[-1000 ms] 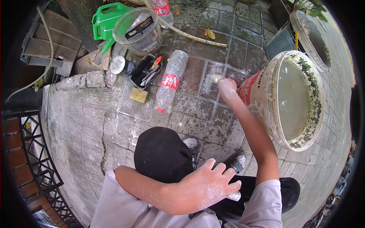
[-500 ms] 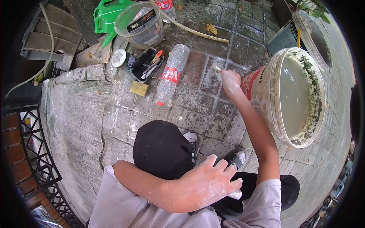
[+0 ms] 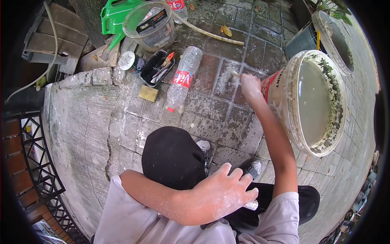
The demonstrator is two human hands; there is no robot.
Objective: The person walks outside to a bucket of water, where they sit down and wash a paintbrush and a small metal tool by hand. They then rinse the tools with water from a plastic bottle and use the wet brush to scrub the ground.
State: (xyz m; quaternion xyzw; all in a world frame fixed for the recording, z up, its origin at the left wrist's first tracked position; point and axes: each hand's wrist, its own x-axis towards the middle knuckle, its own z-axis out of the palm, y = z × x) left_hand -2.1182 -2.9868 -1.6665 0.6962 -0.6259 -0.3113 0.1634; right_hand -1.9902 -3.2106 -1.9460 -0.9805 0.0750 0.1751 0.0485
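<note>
My right hand (image 3: 251, 86) reaches forward over the paving beside the white bucket (image 3: 286, 93). Its closed fingers grip a small pale object (image 3: 235, 74), whose tip is over a paving brick (image 3: 227, 79) smeared white. My left hand (image 3: 225, 193), dusted with white powder, is above my lap with its fingers curled. A whitish, shiny object (image 3: 252, 204) shows under its fingers, mostly hidden. Cloudy water (image 3: 315, 103) fills much of the bucket. A clear bottle (image 3: 185, 77) with a red label lies left of my right hand.
A black tray (image 3: 156, 69) of tools, a yellow sponge (image 3: 148, 93) and a white-lidded jar (image 3: 126, 60) are left of the bottle. Behind are a clear tub (image 3: 150, 30), a green watering can (image 3: 113, 20) and a hose (image 3: 207, 33). Another bucket (image 3: 302, 40) stands back right.
My right hand has shifted slightly right, toward the bucket, with the small pale object. White residue on the brick looks more spread. My left hand has hardly moved.
</note>
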